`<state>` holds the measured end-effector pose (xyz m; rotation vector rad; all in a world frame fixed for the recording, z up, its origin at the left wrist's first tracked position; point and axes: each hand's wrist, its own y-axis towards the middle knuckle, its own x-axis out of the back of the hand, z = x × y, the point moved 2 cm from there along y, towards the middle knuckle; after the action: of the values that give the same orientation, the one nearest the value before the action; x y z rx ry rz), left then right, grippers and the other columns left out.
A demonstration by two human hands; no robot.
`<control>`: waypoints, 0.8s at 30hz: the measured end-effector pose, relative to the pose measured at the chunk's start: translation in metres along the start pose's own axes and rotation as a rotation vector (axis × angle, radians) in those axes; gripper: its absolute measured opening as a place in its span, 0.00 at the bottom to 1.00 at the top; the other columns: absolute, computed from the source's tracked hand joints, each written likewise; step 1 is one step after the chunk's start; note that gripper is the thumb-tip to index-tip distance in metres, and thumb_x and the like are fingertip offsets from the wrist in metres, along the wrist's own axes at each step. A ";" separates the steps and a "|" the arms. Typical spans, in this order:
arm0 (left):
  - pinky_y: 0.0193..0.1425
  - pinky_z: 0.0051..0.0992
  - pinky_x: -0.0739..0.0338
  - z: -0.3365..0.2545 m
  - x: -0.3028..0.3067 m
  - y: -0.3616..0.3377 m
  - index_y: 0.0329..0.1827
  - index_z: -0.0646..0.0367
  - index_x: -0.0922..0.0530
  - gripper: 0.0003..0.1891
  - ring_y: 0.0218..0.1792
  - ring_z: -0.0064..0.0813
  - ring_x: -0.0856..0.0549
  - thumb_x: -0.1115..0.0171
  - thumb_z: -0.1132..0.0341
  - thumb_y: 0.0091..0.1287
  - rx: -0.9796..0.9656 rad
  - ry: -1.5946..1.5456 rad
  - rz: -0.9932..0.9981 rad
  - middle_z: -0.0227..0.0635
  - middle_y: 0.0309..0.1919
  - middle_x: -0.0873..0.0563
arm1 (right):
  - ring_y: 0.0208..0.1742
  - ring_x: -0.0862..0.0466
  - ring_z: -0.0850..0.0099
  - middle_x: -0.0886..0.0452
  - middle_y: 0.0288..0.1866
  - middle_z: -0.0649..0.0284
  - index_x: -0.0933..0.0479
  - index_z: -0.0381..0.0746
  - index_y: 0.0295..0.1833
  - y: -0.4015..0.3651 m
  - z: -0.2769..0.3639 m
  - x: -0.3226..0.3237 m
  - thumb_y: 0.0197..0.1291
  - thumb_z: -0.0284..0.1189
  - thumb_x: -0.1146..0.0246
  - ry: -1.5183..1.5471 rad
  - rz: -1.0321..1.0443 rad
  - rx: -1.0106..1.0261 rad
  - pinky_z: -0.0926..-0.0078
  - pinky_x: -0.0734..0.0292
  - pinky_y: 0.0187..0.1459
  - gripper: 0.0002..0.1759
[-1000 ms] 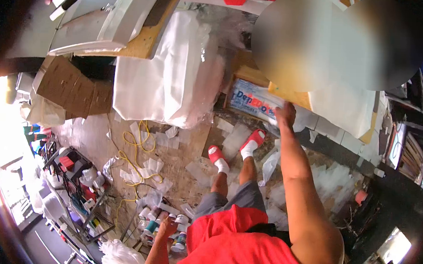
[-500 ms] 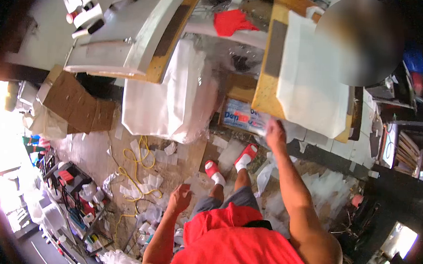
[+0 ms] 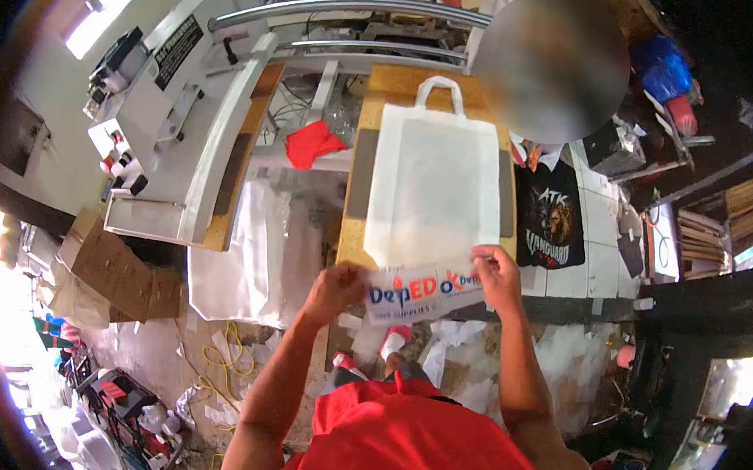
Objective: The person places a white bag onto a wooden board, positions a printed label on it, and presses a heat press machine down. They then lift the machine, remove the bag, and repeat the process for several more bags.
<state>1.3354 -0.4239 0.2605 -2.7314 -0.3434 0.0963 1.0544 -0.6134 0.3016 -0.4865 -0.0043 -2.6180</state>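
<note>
The printed sheet [image 3: 420,297] is pinched at its left end by the left hand [image 3: 338,291] and near its upper right corner by the right hand [image 3: 497,280], the nearer to the white bag [image 3: 437,183]. Its long axis is set crosswise at the near edge of the wooden board [image 3: 356,241]. Beyond, the bag is laid lengthwise on the board. In the earlier frame the left hand is unoccupied; now the sheet is spanned by both.

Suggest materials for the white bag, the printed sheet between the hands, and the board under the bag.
White bag: probably matte fabric; no gloss shows. Printed sheet: thin, likely plastic film, given its milky, slightly see-through look; paper is possible. Board: seemingly wood, dull-finished, from its tan, mottled surface.
</note>
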 end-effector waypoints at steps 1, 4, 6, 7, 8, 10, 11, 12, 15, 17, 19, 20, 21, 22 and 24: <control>0.41 0.25 0.18 -0.009 -0.002 0.023 0.53 0.66 0.19 0.17 0.39 0.18 0.15 0.31 0.65 0.67 -0.023 0.085 -0.094 0.35 0.37 0.11 | 0.38 0.17 0.79 0.14 0.42 0.62 0.20 0.34 0.53 0.017 -0.009 0.008 0.68 0.24 0.37 0.023 -0.036 0.043 0.78 0.21 0.41 0.11; 0.42 0.27 0.18 -0.049 -0.008 0.092 0.51 0.63 0.17 0.15 0.37 0.23 0.13 0.31 0.65 0.64 -0.164 0.251 -0.300 0.38 0.33 0.11 | 0.38 0.16 0.74 0.14 0.44 0.60 0.22 0.34 0.57 0.071 -0.047 0.017 0.66 0.27 0.34 0.090 -0.323 0.067 0.75 0.20 0.43 0.16; 0.45 0.33 0.18 -0.063 -0.005 0.133 0.50 0.61 0.16 0.16 0.39 0.34 0.10 0.31 0.65 0.62 -0.303 0.399 -0.461 0.42 0.35 0.10 | 0.44 0.16 0.69 0.16 0.50 0.55 0.26 0.35 0.62 0.081 -0.032 0.021 0.63 0.28 0.33 0.028 -0.366 0.090 0.71 0.19 0.45 0.22; 0.45 0.33 0.18 -0.066 -0.004 0.151 0.50 0.61 0.16 0.16 0.39 0.34 0.10 0.31 0.65 0.62 -0.311 0.402 -0.467 0.42 0.35 0.10 | 0.48 0.17 0.65 0.18 0.52 0.53 0.27 0.35 0.63 0.088 -0.034 0.021 0.63 0.27 0.33 -0.084 -0.443 0.165 0.68 0.19 0.48 0.24; 0.47 0.35 0.18 -0.068 -0.001 0.168 0.51 0.61 0.16 0.16 0.40 0.38 0.10 0.31 0.65 0.61 -0.275 0.436 -0.505 0.43 0.37 0.10 | 0.52 0.19 0.61 0.20 0.55 0.51 0.28 0.34 0.65 0.097 -0.039 0.022 0.62 0.26 0.33 -0.198 -0.522 0.244 0.64 0.20 0.51 0.26; 0.49 0.37 0.18 -0.072 0.004 0.196 0.52 0.60 0.16 0.17 0.41 0.41 0.10 0.31 0.65 0.61 -0.246 0.469 -0.548 0.45 0.38 0.10 | 0.59 0.24 0.53 0.23 0.57 0.49 0.26 0.35 0.62 0.103 -0.045 0.016 0.60 0.26 0.34 -0.326 -0.463 0.324 0.56 0.25 0.58 0.24; 0.49 0.36 0.18 -0.075 0.004 0.205 0.53 0.60 0.17 0.18 0.41 0.41 0.10 0.31 0.65 0.61 -0.247 0.498 -0.542 0.45 0.37 0.10 | 0.60 0.25 0.51 0.23 0.57 0.50 0.25 0.36 0.59 0.102 -0.043 0.007 0.59 0.26 0.34 -0.448 -0.409 0.402 0.54 0.27 0.60 0.22; 0.48 0.36 0.18 -0.076 0.003 0.213 0.54 0.60 0.17 0.18 0.40 0.42 0.10 0.31 0.65 0.61 -0.247 0.527 -0.534 0.45 0.36 0.10 | 0.60 0.25 0.50 0.23 0.57 0.52 0.24 0.37 0.57 0.101 -0.041 0.002 0.58 0.26 0.33 -0.570 -0.354 0.477 0.51 0.30 0.62 0.20; 0.54 0.38 0.20 -0.093 -0.006 0.210 0.57 0.61 0.20 0.21 0.47 0.46 0.13 0.31 0.65 0.61 -0.275 0.476 -0.627 0.48 0.43 0.11 | 0.59 0.26 0.50 0.23 0.57 0.54 0.22 0.39 0.53 0.107 -0.057 -0.005 0.55 0.27 0.33 -0.679 -0.279 0.602 0.49 0.30 0.61 0.18; 0.58 0.41 0.23 -0.077 -0.007 0.203 0.58 0.61 0.20 0.22 0.51 0.48 0.15 0.32 0.66 0.62 -0.428 0.616 -0.692 0.49 0.48 0.13 | 0.59 0.26 0.50 0.23 0.57 0.55 0.22 0.40 0.53 0.105 -0.057 -0.007 0.54 0.27 0.33 -0.678 -0.300 0.585 0.49 0.29 0.60 0.18; 0.64 0.45 0.28 -0.062 -0.013 0.183 0.60 0.60 0.21 0.22 0.58 0.52 0.21 0.34 0.66 0.63 -0.618 0.788 -0.698 0.49 0.56 0.17 | 0.59 0.26 0.50 0.23 0.57 0.55 0.22 0.40 0.52 0.107 -0.057 -0.010 0.54 0.27 0.33 -0.670 -0.325 0.574 0.49 0.29 0.60 0.18; 0.67 0.47 0.30 -0.057 -0.020 0.169 0.61 0.60 0.22 0.22 0.61 0.54 0.23 0.35 0.66 0.63 -0.648 0.818 -0.639 0.48 0.59 0.20 | 0.59 0.26 0.50 0.23 0.57 0.55 0.21 0.40 0.52 0.107 -0.059 -0.011 0.54 0.27 0.32 -0.658 -0.352 0.575 0.48 0.29 0.59 0.18; 0.67 0.47 0.30 -0.053 -0.026 0.155 0.61 0.60 0.22 0.22 0.61 0.54 0.23 0.35 0.66 0.63 -0.647 0.823 -0.638 0.48 0.59 0.20 | 0.59 0.26 0.50 0.23 0.57 0.55 0.21 0.39 0.51 0.106 -0.061 -0.012 0.54 0.27 0.32 -0.645 -0.379 0.573 0.48 0.29 0.59 0.17; 0.68 0.47 0.30 -0.050 -0.035 0.143 0.61 0.60 0.22 0.22 0.62 0.53 0.24 0.36 0.66 0.63 -0.623 0.880 -0.589 0.46 0.60 0.20 | 0.59 0.26 0.50 0.23 0.57 0.55 0.21 0.39 0.51 0.104 -0.059 -0.013 0.54 0.27 0.32 -0.642 -0.377 0.571 0.48 0.29 0.59 0.17; 0.69 0.47 0.31 -0.049 -0.045 0.131 0.62 0.59 0.22 0.23 0.63 0.52 0.24 0.36 0.66 0.63 -0.596 0.936 -0.540 0.45 0.61 0.20 | 0.58 0.26 0.50 0.22 0.56 0.55 0.21 0.39 0.50 0.101 -0.051 -0.012 0.53 0.27 0.32 -0.633 -0.393 0.548 0.48 0.29 0.58 0.17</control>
<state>1.3265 -0.5702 0.2568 -2.7037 -0.8831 -1.5666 1.0933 -0.7022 0.2413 -1.1612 -1.0777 -2.5314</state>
